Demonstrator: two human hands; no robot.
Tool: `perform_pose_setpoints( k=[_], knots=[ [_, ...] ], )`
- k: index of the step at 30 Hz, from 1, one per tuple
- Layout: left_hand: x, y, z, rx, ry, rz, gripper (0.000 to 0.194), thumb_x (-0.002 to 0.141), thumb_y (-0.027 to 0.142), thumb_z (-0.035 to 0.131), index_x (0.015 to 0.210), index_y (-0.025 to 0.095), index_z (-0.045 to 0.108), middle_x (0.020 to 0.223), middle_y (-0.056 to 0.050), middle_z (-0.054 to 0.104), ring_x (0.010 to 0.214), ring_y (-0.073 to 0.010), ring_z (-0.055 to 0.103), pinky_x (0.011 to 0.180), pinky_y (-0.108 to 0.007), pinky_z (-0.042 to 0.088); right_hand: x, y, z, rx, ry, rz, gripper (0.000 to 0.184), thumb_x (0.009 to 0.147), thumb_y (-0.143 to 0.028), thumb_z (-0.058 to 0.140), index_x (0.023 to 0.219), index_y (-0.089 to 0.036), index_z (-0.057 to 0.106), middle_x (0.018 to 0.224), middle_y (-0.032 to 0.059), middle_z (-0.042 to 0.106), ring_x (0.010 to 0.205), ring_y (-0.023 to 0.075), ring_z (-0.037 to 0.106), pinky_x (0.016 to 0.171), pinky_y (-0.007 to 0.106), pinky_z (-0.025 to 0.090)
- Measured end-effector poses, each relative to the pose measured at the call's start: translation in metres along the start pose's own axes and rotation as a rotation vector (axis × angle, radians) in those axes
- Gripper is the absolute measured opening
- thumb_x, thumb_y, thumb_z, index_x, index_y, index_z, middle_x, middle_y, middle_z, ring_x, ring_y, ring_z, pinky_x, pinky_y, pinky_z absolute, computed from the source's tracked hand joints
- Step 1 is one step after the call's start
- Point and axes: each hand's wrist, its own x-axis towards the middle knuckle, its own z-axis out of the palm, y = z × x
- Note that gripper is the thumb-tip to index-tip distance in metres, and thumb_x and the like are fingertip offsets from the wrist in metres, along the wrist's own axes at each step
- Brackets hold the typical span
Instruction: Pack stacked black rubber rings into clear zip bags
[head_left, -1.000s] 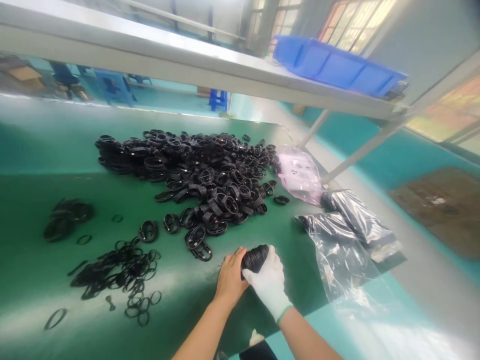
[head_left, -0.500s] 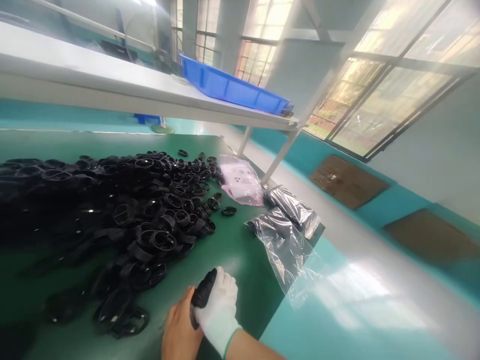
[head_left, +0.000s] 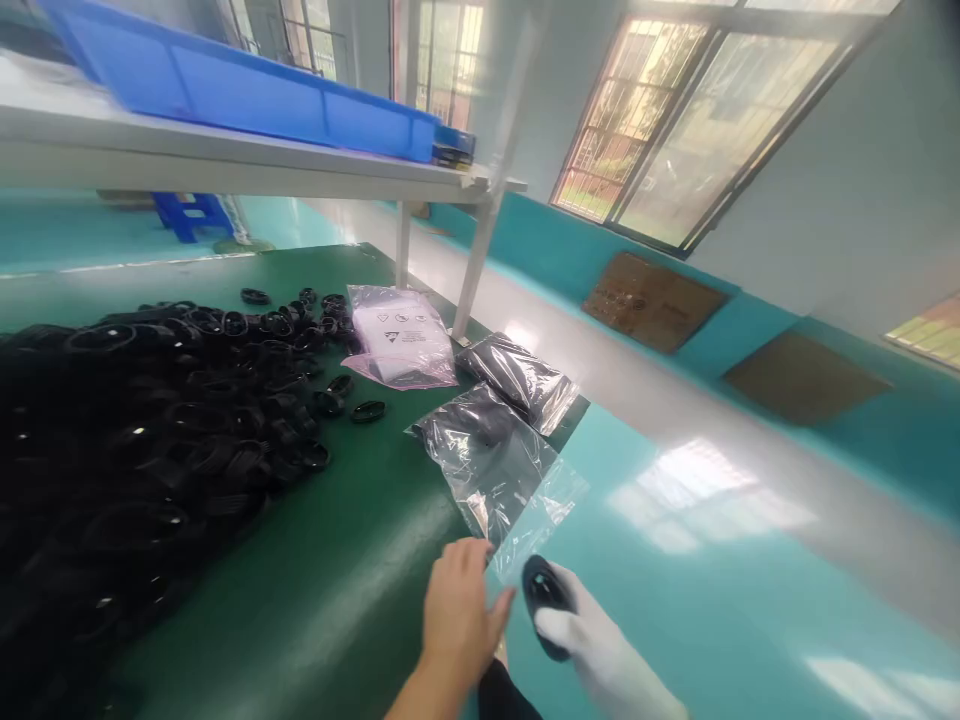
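Note:
In the head view, my right hand (head_left: pixel 589 630), in a white glove, is closed around a bundle of black oval rings (head_left: pixel 546 600), held beyond the table edge. My bare left hand (head_left: pixel 461 605) is just to its left, thumb apart from the fingers. Its fingertips are at the lower edge of a clear plastic bag (head_left: pixel 499 455); whether they touch the film I cannot tell. That bag lies on the green table with dark contents at its far end, and its near end hangs past the edge.
A large heap of black rings (head_left: pixel 187 430) covers the left of the green table (head_left: pixel 345 580). One loose ring (head_left: pixel 368 411) lies apart. Beyond are a pink bag (head_left: pixel 401 335) and a filled clear bag (head_left: pixel 517 380). A white shelf (head_left: pixel 247 172) bears a blue bin (head_left: pixel 255 95).
My hands have separated and moved right, from over the table to its edge by the clear bag. The right hand keeps the black rings; the left has let go. The view has turned right.

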Motion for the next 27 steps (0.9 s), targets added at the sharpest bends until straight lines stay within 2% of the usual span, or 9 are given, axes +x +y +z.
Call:
perform_pose_setpoints(
  k=[3,5,8,12,13,16,19,23,27],
  knots=[
    [0.026,0.029,0.062,0.231,-0.046,0.061,0.043,0.068,0.023,0.058,0.110,0.021,0.051,0.112,-0.008,0.053,0.101,-0.0275,0.046,0.084,-0.041,0.036,0.010,0.023,-0.053,0.015,-0.013,0.017,0.072,0.051,-0.047,0.064,0.116,-0.017,0.051,0.115,0.0110,0.057,0.109,0.0296,0.050,0.090,0.038,0.040],
    [0.035,0.032,0.079,0.355,-0.038,0.019,0.031,0.072,0.015,0.050,0.102,0.021,0.056,0.105,-0.008,0.055,0.096,-0.0251,0.048,0.080,-0.038,0.036,0.024,0.031,-0.067,-0.076,-0.030,0.017,0.074,0.050,-0.042,0.066,0.119,-0.019,0.049,0.113,0.0100,0.058,0.108,0.0305,0.051,0.090,0.039,0.040],
    [0.040,0.034,0.074,0.423,0.026,-0.094,0.024,0.082,0.016,0.037,0.085,0.024,0.059,0.086,-0.004,0.058,0.082,-0.0187,0.053,0.072,-0.031,0.037,0.048,0.028,-0.065,-0.315,-0.036,-0.033,0.070,0.054,-0.034,0.065,0.121,-0.025,0.048,0.114,0.0076,0.057,0.107,0.0304,0.051,0.093,0.041,0.038],
    [0.042,0.052,0.054,0.374,0.180,-0.277,0.025,0.088,0.031,0.033,0.087,0.028,0.058,0.082,0.000,0.060,0.072,-0.0139,0.056,0.062,-0.024,0.038,0.078,0.002,-0.059,-0.580,-0.097,-0.139,0.048,0.058,-0.027,0.061,0.106,-0.029,0.059,0.115,0.0063,0.056,0.112,0.0319,0.047,0.095,0.044,0.036],
    [0.042,0.057,0.051,0.365,0.206,-0.291,0.025,0.088,0.032,0.033,0.087,0.029,0.058,0.082,0.001,0.060,0.072,-0.0135,0.057,0.062,-0.023,0.038,0.085,-0.005,-0.063,-0.598,-0.153,-0.173,0.051,0.055,-0.025,0.062,0.106,-0.028,0.059,0.115,0.0069,0.056,0.113,0.0323,0.046,0.095,0.044,0.036],
    [0.042,0.069,0.050,0.354,0.262,-0.316,0.026,0.088,0.033,0.033,0.089,0.029,0.058,0.079,0.001,0.060,0.070,-0.0130,0.058,0.063,-0.023,0.039,0.110,-0.022,-0.087,-0.518,-0.408,-0.271,0.083,0.045,-0.020,0.067,0.125,-0.023,0.043,0.117,0.0085,0.054,0.110,0.0298,0.049,0.092,0.038,0.040],
    [0.042,0.074,0.054,0.315,0.338,-0.355,0.024,0.088,0.032,0.034,0.087,0.028,0.058,0.077,0.000,0.061,0.069,-0.0124,0.059,0.063,-0.022,0.041,0.133,-0.030,-0.103,-0.417,-0.508,-0.300,0.089,0.051,-0.021,0.062,0.133,-0.020,0.028,0.120,0.0085,0.052,0.110,0.0243,0.049,0.093,0.034,0.039],
    [0.044,0.080,0.057,0.274,0.492,-0.257,0.021,0.087,0.027,0.037,0.085,0.024,0.058,0.071,0.001,0.059,0.062,-0.0105,0.057,0.058,-0.020,0.042,0.148,-0.030,-0.091,-0.472,-0.439,-0.330,0.093,0.045,-0.019,0.064,0.132,-0.017,0.030,0.129,0.0109,0.043,0.121,0.0275,0.037,0.101,0.038,0.030],
    [0.046,0.082,0.066,0.310,0.627,-0.063,0.016,0.084,0.023,0.043,0.085,0.023,0.059,0.062,0.001,0.056,0.054,-0.0107,0.055,0.050,-0.020,0.040,0.164,-0.033,-0.067,-0.318,-0.479,-0.210,0.085,0.053,-0.022,0.060,0.132,-0.015,0.029,0.123,0.0117,0.047,0.114,0.0248,0.045,0.095,0.035,0.038]
  ],
)
